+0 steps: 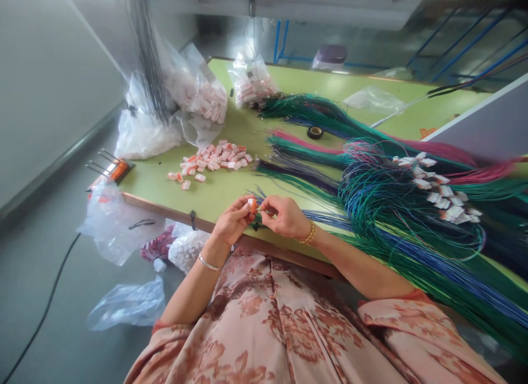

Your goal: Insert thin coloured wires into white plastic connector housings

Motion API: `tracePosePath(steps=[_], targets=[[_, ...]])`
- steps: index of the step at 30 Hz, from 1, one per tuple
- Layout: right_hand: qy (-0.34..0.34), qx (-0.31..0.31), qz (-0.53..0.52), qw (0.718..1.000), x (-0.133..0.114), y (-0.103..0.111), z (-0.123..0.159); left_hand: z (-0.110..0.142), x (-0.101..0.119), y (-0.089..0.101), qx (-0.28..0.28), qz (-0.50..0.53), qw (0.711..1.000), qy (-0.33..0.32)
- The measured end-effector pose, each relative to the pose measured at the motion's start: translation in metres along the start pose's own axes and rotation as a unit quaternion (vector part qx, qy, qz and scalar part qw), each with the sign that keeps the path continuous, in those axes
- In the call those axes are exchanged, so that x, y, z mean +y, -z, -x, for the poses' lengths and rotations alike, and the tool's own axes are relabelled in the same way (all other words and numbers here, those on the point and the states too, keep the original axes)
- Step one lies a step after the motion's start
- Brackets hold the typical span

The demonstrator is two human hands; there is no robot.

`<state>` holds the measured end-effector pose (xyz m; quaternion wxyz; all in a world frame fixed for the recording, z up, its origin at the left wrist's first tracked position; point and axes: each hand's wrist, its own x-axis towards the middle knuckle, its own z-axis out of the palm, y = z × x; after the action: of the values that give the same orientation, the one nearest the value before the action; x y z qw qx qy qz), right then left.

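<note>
My left hand (233, 221) is closed in a pinch on a small white and orange connector (251, 203) at the near edge of the green table (214, 191). My right hand (284, 216) is pinched just to its right, fingertips at the connector, holding what looks like a thin wire end that is too small to make out clearly. Blue wires (330, 219) run from under my right hand off to the right. A loose pile of the same connectors (214, 159) lies on the table beyond my hands.
Bundles of green, blue, purple and pink wires (396, 208) cover the right half, some ending in white connectors (441, 191). Plastic bags of connectors (198, 98) stand at the far left, a tape roll (315, 132) mid-table, an orange tool (115, 168) at the left edge.
</note>
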<state>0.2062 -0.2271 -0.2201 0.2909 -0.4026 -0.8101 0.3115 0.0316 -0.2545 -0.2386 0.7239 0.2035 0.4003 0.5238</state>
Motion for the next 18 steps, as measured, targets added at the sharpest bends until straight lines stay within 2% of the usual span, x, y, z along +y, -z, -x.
tracePosePath(steps=[7, 12, 18], targets=[[0.077, 0.004, 0.060, 0.995, 0.002, -0.002, 0.000, 0.004, -0.003, -0.009, 0.052, -0.054, 0.996, -0.043], [0.037, 0.002, 0.007, 0.999, 0.005, -0.010, 0.002, 0.005, -0.010, -0.015, 0.091, -0.078, 0.990, -0.070], [0.007, -0.001, -0.012, 1.000, 0.003, -0.011, 0.003, 0.006, -0.011, -0.018, 0.097, -0.072, 0.988, -0.096]])
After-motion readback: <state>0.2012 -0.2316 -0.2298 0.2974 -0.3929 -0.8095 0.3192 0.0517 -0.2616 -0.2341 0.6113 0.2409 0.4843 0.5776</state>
